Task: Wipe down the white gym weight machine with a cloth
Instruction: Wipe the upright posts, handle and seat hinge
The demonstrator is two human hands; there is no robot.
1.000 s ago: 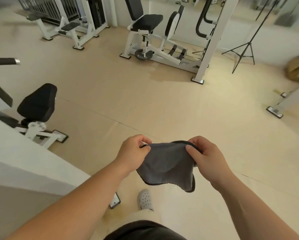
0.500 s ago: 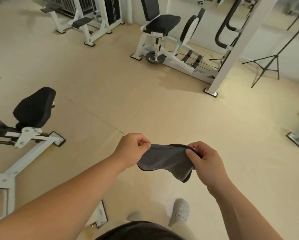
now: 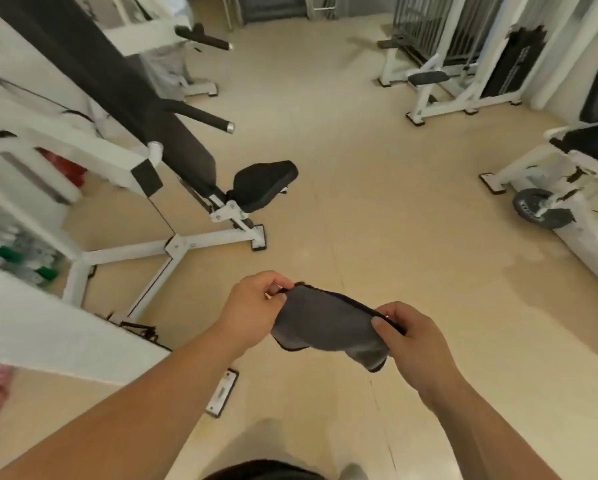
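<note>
Fingers of the left hand (image 3: 256, 306) and right hand (image 3: 411, 341) pinch opposite edges of a dark grey cloth (image 3: 328, 327), held above the beige floor (image 3: 377, 202), near the white weight machine (image 3: 172, 247) at left.

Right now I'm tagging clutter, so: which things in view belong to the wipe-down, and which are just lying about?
Job: dark grey fabric cloth, pinched by left hand and right hand; nearby white metal-framed machine with black padded seat.
Lying about: round black weight plate; far white bench machine.
</note>
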